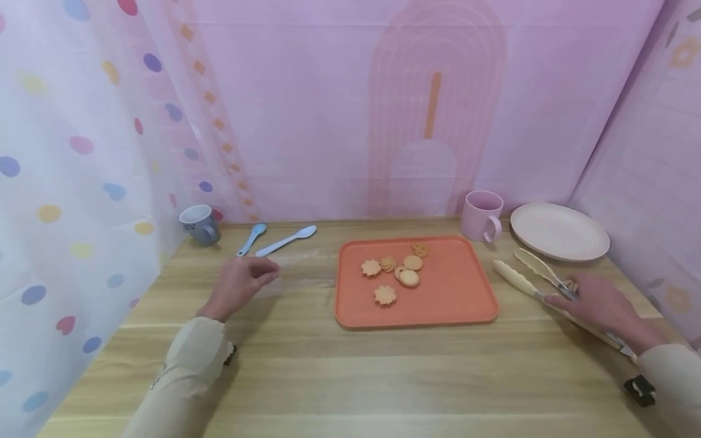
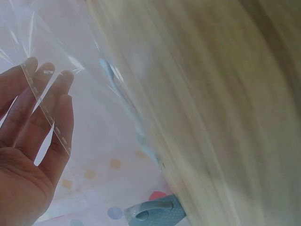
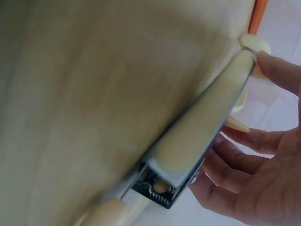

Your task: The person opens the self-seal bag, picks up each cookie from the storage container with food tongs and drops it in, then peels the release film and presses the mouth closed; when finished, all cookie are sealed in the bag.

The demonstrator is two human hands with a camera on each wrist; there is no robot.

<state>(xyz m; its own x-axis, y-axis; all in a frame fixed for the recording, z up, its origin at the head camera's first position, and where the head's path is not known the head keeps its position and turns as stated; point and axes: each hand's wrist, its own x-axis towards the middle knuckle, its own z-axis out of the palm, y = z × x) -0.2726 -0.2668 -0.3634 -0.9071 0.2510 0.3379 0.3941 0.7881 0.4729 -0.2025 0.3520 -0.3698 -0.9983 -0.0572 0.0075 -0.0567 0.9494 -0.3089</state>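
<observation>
My left hand [image 1: 241,285] is over the left part of the table and pinches the edge of a clear plastic bag [image 2: 77,89]. The see-through film is hard to make out from the head view. At the right, my right hand [image 1: 602,307] holds cream-and-metal food tongs [image 1: 517,278], their two tips spread apart and pointing to the back left. In the right wrist view, thumb and fingers lie about one arm of the tongs [image 3: 207,117]. Between the hands, an orange tray [image 1: 449,292] bears several biscuits [image 1: 385,295] of different shapes.
A blue-grey cup [image 1: 200,225] stands at the back left beside a short blue spoon [image 1: 252,239] and a longer pale-blue spoon [image 1: 286,241]. Behind the tray's right corner are a pink mug [image 1: 481,216] and a cream plate [image 1: 560,231]. Curtains border the table.
</observation>
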